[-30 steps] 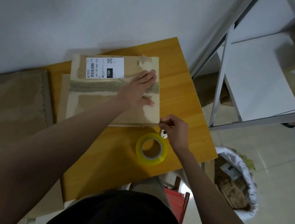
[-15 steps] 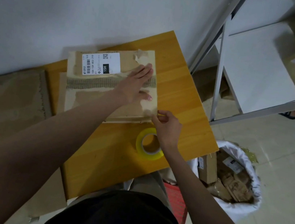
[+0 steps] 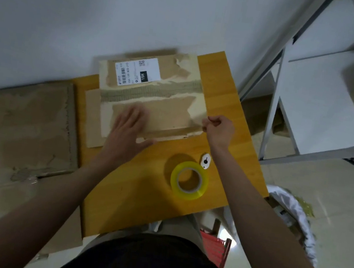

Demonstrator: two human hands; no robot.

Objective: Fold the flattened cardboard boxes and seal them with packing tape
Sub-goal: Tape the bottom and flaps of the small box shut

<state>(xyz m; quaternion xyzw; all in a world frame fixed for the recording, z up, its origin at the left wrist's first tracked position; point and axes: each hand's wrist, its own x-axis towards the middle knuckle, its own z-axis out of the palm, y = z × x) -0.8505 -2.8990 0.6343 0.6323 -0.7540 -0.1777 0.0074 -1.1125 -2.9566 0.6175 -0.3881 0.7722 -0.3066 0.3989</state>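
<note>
Lying flat on the counter (image 3: pixel 226 100), long axis running left to right: flattened cardboard box (image 3: pixel 153 98). Pressing its near-left part, fingers spread: left hand (image 3: pixel 128 127). Pinching its right edge, nearer the tape roll (image 3: pixel 189 179): right hand (image 3: pixel 218 129).

We note the flattened cardboard box (image 3: pixel 151 98) lying flat, torn and labelled, at the far side of the surface (image 3: pixel 140 196); yellow-tinted tape roll (image 3: pixel 189 180) lies flat nearer.
</note>
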